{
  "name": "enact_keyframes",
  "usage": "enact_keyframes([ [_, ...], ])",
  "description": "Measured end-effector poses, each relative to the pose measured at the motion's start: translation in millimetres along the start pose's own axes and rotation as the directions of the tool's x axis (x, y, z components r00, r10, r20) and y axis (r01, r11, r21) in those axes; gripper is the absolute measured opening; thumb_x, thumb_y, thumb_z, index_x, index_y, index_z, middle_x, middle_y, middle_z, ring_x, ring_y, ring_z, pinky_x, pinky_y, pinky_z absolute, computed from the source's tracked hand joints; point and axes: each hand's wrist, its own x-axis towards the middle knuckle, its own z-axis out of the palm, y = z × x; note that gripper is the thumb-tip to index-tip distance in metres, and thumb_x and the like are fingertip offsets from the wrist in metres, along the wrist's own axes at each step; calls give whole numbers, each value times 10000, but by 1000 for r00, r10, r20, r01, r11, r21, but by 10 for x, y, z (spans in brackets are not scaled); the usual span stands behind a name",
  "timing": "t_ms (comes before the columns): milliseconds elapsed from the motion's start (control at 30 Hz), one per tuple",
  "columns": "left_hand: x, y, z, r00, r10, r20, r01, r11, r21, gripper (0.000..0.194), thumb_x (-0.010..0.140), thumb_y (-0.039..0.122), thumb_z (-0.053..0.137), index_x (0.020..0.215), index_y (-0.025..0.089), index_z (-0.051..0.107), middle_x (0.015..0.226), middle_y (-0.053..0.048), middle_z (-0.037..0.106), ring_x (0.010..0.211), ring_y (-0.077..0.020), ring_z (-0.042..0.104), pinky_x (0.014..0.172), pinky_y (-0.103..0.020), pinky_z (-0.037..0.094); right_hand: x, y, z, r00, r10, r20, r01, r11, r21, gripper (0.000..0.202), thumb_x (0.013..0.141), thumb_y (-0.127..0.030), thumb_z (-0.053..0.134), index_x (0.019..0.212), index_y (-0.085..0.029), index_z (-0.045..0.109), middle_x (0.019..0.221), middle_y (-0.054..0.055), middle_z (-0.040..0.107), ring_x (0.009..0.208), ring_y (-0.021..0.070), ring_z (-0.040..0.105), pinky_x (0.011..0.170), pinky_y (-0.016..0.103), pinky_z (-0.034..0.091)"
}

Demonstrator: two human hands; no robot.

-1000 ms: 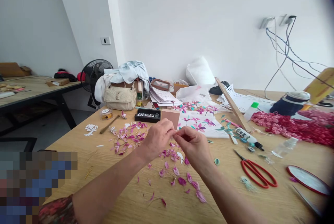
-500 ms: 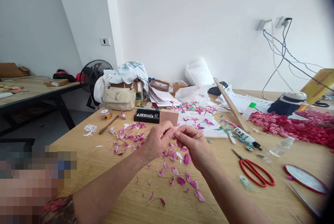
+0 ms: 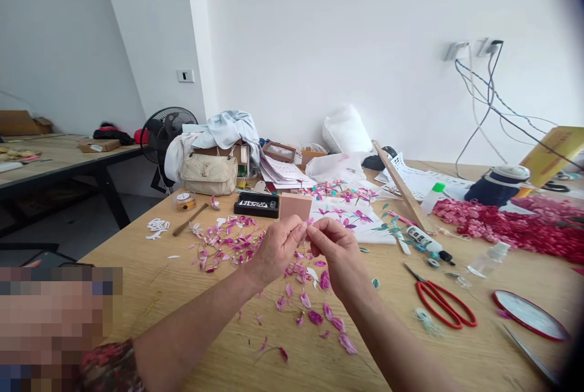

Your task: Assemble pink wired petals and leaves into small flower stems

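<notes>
My left hand [image 3: 279, 247] and my right hand [image 3: 336, 250] meet fingertip to fingertip above the middle of the table, both pinched. A small pink petal piece [image 3: 309, 221] shows between the fingertips. Under and around the hands lie pink and magenta petals [image 3: 228, 245] with thin stems, and a few white cut pieces [image 3: 312, 276]. Just behind the hands stands a pinkish-brown block [image 3: 295, 206]. A white sheet [image 3: 378, 231] with magenta flowers and teal leaves is behind my right hand.
Red-handled scissors [image 3: 444, 304], a glue bottle [image 3: 424, 238], a clear bottle [image 3: 488, 261] and a red-rimmed hoop [image 3: 529, 314] lie at right. A black tray [image 3: 256, 204] and a beige bag [image 3: 210, 174] are behind. A person, blurred out, is at lower left.
A bit of pink now shows between the fingertips. The view has shifted slightly, and a small teal round piece has come into sight right of my right hand.
</notes>
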Motion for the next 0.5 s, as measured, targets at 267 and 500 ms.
enact_keyframes([
  [267, 51, 7, -108, 989, 19, 145, 0, 992, -127, 322, 880, 364, 320, 636, 168, 396, 588, 27, 385, 549, -93, 370, 539, -233, 308, 20, -115, -130, 959, 122, 256, -91, 988, -129, 250, 797, -382, 546, 677, -166, 516, 521, -33, 470, 480, 86, 409, 466, 206, 302],
  [500, 37, -7, -65, 986, 36, 162, -24, 997, -74, 335, 879, 358, 317, 599, 177, 354, 554, 27, 353, 528, -98, 343, 524, -245, 280, 41, -61, -145, 961, 65, 268, -28, 990, -139, 266, 772, -353, 552, 592, -175, 470, 506, -47, 423, 463, 81, 336, 463, 212, 262],
])
